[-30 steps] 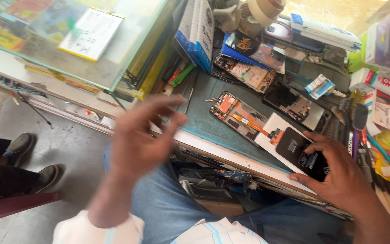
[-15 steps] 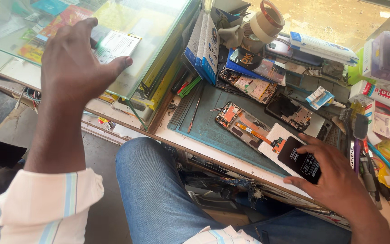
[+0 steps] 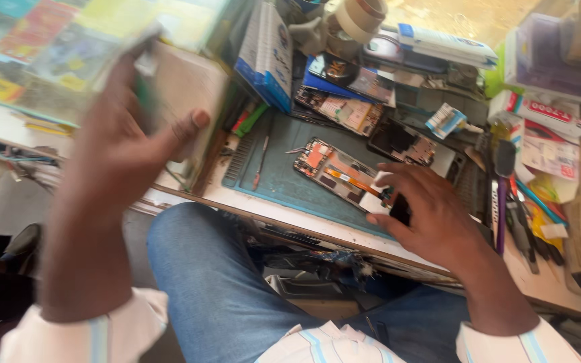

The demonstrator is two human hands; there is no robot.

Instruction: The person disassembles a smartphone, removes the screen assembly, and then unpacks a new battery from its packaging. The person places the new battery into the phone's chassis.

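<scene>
Dark, flat phone part (image 3: 400, 207), small and black, sits under the right hand (image 3: 428, 218) at centre right of the frame, pinned against a white sheet (image 3: 379, 191) on the bench edge. The right fingers are curled and bunched over it, the thumb pressing at its lower edge, so most of it is hidden. Just to the upper left of those fingers, touching the white sheet, lies an opened phone body with orange and red inner parts (image 3: 334, 171); its long axis runs from upper left to lower right across a grey-green work mat (image 3: 284, 181). The right hand is by far the nearer to it.

The left hand (image 3: 126, 144) is raised in the upper left of the frame, blurred, fingers loosely closed around a pale flat card or packet (image 3: 186, 101) with the thumb out; what exactly it holds I cannot tell. A blue and white box (image 3: 267, 54) stands behind the mat. Tools crowd the right edge, among them a purple-handled brush (image 3: 502, 195).
</scene>
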